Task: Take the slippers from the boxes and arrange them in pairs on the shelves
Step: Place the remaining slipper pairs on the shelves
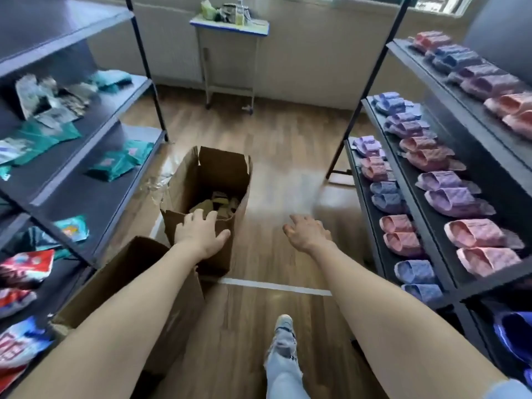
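Here, both bare arms stretch forward from the bottom of the frame. The left hand [201,234] lies on the near rim of a tall open brown cardboard box [201,180] at centre. Its fingers are laid loosely over the edge and its thumb is spread against the outer wall. The right hand [308,233] hovers palm-down over the wood-grain floor [282,180] to the right of the box, fingers loosely spread, holding nothing. Deep in the box lie a few olive-brown pieces, too dim to identify. A second brown cardboard box [126,286] stands at lower left, its inside mostly hidden by the left forearm. The pink, purple and blue textured slippers [449,194] sit in pairs on the dark tiered shelves [431,256] along the right side.
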